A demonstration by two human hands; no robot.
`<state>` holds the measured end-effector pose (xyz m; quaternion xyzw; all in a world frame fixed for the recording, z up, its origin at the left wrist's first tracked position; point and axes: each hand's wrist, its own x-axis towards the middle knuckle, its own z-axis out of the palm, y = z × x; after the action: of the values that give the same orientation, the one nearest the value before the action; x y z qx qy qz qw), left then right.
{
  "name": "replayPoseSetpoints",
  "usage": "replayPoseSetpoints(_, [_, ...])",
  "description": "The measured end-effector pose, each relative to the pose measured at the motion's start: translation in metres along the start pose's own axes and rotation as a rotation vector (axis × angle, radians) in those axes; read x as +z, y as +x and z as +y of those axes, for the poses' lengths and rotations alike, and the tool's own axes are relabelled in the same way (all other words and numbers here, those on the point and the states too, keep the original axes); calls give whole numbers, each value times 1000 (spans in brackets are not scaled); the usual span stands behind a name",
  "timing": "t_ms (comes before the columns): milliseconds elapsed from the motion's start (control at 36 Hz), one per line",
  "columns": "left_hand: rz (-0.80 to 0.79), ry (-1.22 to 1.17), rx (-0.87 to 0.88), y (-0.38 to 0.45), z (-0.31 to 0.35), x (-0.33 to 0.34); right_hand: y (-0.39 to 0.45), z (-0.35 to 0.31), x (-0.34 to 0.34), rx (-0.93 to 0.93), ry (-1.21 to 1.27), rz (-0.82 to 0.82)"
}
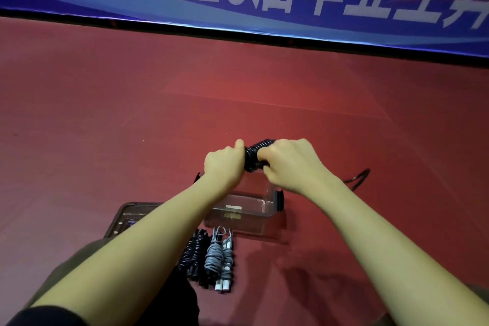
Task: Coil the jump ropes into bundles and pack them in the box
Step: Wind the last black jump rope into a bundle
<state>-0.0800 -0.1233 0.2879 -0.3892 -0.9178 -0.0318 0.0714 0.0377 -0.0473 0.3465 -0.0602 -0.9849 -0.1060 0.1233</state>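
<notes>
A black jump rope [255,155] is held up in the air above the clear box [254,201], and it is gripped at both ends of its bundle by the two hands. The left hand [225,164] is curled tight round one side, and the right hand [288,164] is curled round the other, so the hands are close together with the rope between them. The box is set on the red floor [105,127], and its lid [129,216] is laid just beside it. Three more bundles are lined up on the floor near the box: a black one [191,251], a grey one [214,251] and a pale one [227,254]. The coils could spring loose if the grip is let go too soon, because the rope looks stiff and springy. A loose black loop [358,180] is seen on the floor past the right wrist; if it is part of the held rope, it could be caught on the box edge. That cannot be told, since the join is hidden by the wrist. The fingers and the rope handles are hidden too.
</notes>
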Motion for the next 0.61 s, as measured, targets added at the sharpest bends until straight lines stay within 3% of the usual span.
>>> replayPoseSetpoints(56, [11, 110, 118, -1, 4, -1, 1, 2, 3, -30, -33, 113])
replayPoseSetpoints(139, [41, 200, 250, -4, 10, -2, -1, 5, 10, 89, 17, 172])
replayPoseSetpoints(278, [89, 185, 181, 2, 3, -10, -3, 14, 15, 223, 145, 44])
replayPoseSetpoints(417, [120, 185, 258, 1, 0, -12, -5, 10, 13, 247, 192, 26])
replayPoseSetpoints(500, [146, 72, 377, 2, -3, -10, -5, 15, 9, 340, 259, 23])
replayPoseSetpoints(611, [269, -17, 700, 3, -7, -12, -4, 22, 9, 376, 214, 46])
